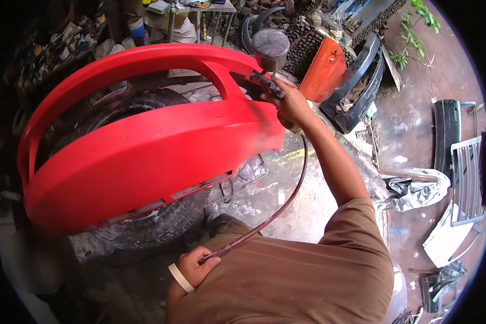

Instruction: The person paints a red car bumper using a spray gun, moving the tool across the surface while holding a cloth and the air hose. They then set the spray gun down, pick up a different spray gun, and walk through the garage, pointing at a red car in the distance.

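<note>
A large red car bumper (129, 146) lies across tires (162, 227), its long openings facing up and down in view. At its right end my right hand (292, 102) is wrapped round a spray gun (268, 85) with a round cup (271, 46) on top. The gun is close to the bumper's upper right part. A dark red hose (272, 218) hangs from the gun and curves down to my left hand (198, 268), which grips it in front of the brown shirt. A pale band circles the left wrist.
An orange panel (324, 69) and a black bumper (359, 83) lean beyond my right hand. Cans and clutter crowd a shelf (75, 40) at the upper left. Further right are a dark panel (446, 135), a grey rack (466, 181) and silvery wrapping (421, 189).
</note>
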